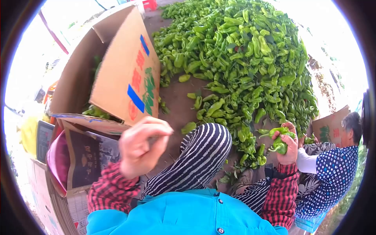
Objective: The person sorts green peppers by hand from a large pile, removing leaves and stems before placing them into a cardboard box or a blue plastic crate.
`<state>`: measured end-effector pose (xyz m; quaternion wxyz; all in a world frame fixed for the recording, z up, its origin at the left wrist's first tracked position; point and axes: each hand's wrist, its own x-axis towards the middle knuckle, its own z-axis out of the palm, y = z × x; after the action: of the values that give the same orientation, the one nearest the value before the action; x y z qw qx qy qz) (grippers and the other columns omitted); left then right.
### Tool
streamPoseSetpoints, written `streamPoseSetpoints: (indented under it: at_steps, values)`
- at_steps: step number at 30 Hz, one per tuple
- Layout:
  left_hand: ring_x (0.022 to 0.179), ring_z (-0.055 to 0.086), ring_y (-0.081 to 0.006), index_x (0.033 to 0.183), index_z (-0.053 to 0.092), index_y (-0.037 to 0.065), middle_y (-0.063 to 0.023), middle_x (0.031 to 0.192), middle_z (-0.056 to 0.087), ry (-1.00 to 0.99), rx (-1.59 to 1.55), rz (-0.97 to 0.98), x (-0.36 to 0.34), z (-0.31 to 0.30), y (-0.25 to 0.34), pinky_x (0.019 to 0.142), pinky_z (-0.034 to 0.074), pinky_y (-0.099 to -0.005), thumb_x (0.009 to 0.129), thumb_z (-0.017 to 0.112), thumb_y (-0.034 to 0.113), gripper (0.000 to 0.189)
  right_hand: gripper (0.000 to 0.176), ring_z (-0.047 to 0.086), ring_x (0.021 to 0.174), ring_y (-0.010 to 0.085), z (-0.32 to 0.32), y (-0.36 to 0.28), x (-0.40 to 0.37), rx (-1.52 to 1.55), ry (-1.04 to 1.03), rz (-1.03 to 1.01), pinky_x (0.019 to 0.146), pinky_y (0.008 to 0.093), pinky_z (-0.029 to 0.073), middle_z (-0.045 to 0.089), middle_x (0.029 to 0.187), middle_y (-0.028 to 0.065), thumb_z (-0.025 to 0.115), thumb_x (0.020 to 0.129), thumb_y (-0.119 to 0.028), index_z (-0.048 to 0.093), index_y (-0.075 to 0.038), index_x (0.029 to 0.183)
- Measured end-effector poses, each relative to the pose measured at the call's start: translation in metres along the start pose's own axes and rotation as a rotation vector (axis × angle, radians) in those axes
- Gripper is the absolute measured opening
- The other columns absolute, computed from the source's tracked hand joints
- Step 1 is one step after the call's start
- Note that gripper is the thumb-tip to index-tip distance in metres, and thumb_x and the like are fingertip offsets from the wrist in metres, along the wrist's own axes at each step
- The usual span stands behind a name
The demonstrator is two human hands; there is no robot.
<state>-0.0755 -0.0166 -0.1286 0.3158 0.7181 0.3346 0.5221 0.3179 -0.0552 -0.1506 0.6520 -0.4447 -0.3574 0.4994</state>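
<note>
Box (115,74) and dark panel (80,172) bear lettering (149,89) (too blurred to read).

A pepper-packing spot, this was, open to bright daylight! Green peppers (235,51) lay heaped across the ground (172,96) beyond the right fingers (290,126); past the left fingers (154,129) gaped a printed carton (127,74), peppers inside; and right of the right fingers, a co-worker (331,172) sat near a second box (333,122)!

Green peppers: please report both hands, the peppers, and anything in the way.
Right hand holding green peppers. Left hand raised, blurred, no pepper visible. Striped knee between hands; cardboard box beyond left hand.
</note>
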Motion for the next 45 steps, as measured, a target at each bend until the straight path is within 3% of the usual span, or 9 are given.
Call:
streamPoseSetpoints:
  at_steps: [7, 12, 14, 21, 27, 29, 35, 43, 45]
  values:
    - [0.067, 0.054, -0.0079, 0.088, 0.056, 0.000, -0.0020, 0.075, 0.059, 0.022, -0.297, -0.898, -0.050, 0.076, -0.230, 0.062, 0.045, -0.0221, 0.077, 0.051, -0.001, 0.012, 0.032, 0.059, 0.076, 0.0211, -0.018, -0.003, -0.012, 0.094, 0.152, 0.128, 0.059, 0.0334, 0.055, 0.047, 0.105, 0.0100, 0.050, 0.079, 0.001, 0.042, -0.007, 0.109]
    - [0.066, 0.056, -0.0145, 0.092, 0.057, 0.002, -0.0068, 0.074, 0.060, -0.264, 0.152, -0.931, -0.092, 0.120, -0.315, 0.064, 0.046, -0.0278, 0.071, 0.058, 0.007, 0.021, 0.034, 0.059, 0.066, 0.0215, -0.039, 0.002, -0.015, -0.008, 0.150, 0.322, 0.055, 0.0364, 0.054, 0.046, 0.103, 0.0109, 0.052, 0.077, 0.000, 0.040, -0.004, 0.108]
    - [0.085, 0.057, -0.0270, 0.104, 0.053, 0.005, -0.0127, 0.091, 0.058, -0.481, 0.353, -0.856, -0.092, 0.140, -0.325, 0.076, 0.046, -0.0375, 0.068, 0.067, 0.019, 0.041, 0.033, 0.060, 0.067, 0.0231, -0.044, 0.006, -0.015, 0.015, 0.150, 0.395, 0.055, 0.0372, 0.054, 0.046, 0.103, 0.0128, 0.053, 0.076, 0.001, 0.042, -0.003, 0.107]
    - [0.102, 0.051, -0.0358, 0.123, 0.034, 0.006, -0.0172, 0.108, 0.052, -0.749, 0.637, -0.844, -0.065, 0.175, -0.343, 0.086, 0.043, -0.0414, 0.060, 0.076, 0.032, 0.080, 0.029, 0.059, 0.070, 0.0250, -0.051, 0.027, 0.031, 0.202, 0.190, 0.745, 0.059, 0.0396, 0.052, 0.048, 0.102, 0.0129, 0.052, 0.076, -0.002, 0.044, -0.004, 0.104]
    - [0.078, 0.060, -0.0269, 0.107, 0.055, -0.003, -0.0170, 0.093, 0.061, -0.829, 0.410, -1.054, -0.029, 0.145, -0.336, 0.071, 0.050, -0.0359, 0.059, 0.073, 0.028, 0.059, 0.025, 0.057, 0.073, 0.0219, -0.027, 0.114, 0.097, 0.290, 0.034, 0.788, 0.065, 0.0382, 0.050, 0.050, 0.096, 0.0104, 0.055, 0.077, -0.004, 0.048, -0.003, 0.101]
    - [0.078, 0.059, -0.0202, 0.110, 0.053, -0.001, -0.0112, 0.095, 0.060, -0.327, -0.821, -1.342, -0.016, 0.142, -0.304, 0.072, 0.050, -0.0329, 0.062, 0.069, 0.026, 0.058, 0.025, 0.057, 0.072, 0.0219, -0.010, 0.156, 0.103, 0.407, 0.016, 0.798, 0.066, 0.0376, 0.051, 0.051, 0.096, 0.0106, 0.054, 0.076, -0.003, 0.049, -0.003, 0.101]
    - [0.091, 0.056, -0.0176, 0.120, 0.040, 0.001, -0.0084, 0.104, 0.056, -0.405, -1.536, -1.239, 0.010, 0.160, -0.260, 0.083, 0.045, -0.0292, 0.066, 0.065, 0.011, 0.060, 0.032, 0.057, 0.072, 0.0224, 0.052, 0.243, 0.099, 0.744, 0.038, 0.750, 0.065, 0.0374, 0.052, 0.051, 0.102, 0.0116, 0.052, 0.076, 0.001, 0.047, -0.006, 0.107]
    - [0.093, 0.056, -0.0196, 0.123, 0.040, 0.008, -0.0062, 0.104, 0.054, -0.312, -1.256, -1.428, 0.002, 0.168, -0.280, 0.081, 0.049, -0.0342, 0.073, 0.065, 0.007, 0.055, 0.034, 0.054, 0.085, 0.0133, 0.046, 0.237, 0.088, 0.028, 0.088, 0.568, 0.070, 0.0256, 0.047, 0.051, 0.099, 0.0067, 0.057, 0.077, 0.002, 0.046, -0.003, 0.109]
    - [0.103, 0.053, -0.0214, 0.125, 0.039, 0.008, -0.0072, 0.112, 0.052, -0.341, -1.263, -1.457, -0.004, 0.171, -0.281, 0.089, 0.045, -0.0355, 0.076, 0.066, 0.012, 0.056, 0.030, 0.050, 0.096, 0.0140, 0.051, 0.243, 0.081, -0.375, 0.012, 0.192, 0.077, 0.0267, 0.044, 0.049, 0.106, 0.0063, 0.058, 0.078, 0.001, 0.049, -0.003, 0.105]
